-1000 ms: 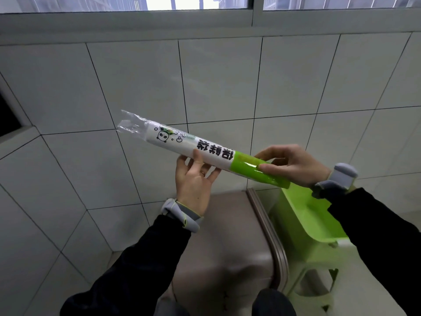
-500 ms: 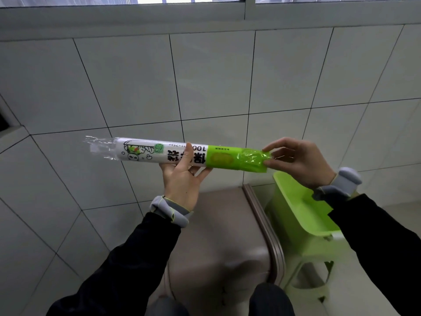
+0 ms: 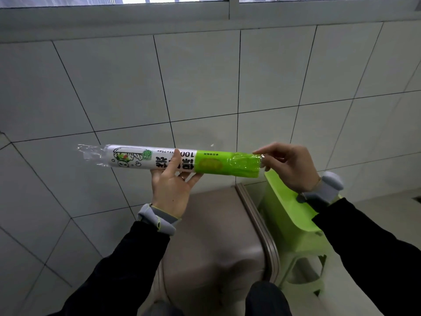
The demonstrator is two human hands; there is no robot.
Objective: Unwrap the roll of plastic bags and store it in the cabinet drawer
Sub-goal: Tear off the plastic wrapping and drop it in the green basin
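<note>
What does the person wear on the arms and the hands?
Both arms are in black long sleeves. Each wrist carries a grey band: the left one has a yellow-green edge, the right one looks plain grey. The left hand and right hand are bare, without gloves.

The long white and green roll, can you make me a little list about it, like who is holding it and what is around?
thing: roll of plastic bags, still in its clear wrapper
lies: about level, in the air before the tiled wall
left hand: grips the middle from below
right hand: pinches the wrapper at the green end
loose wrapper tail: sticks out at the white end
below: brown bin, green stool
</note>
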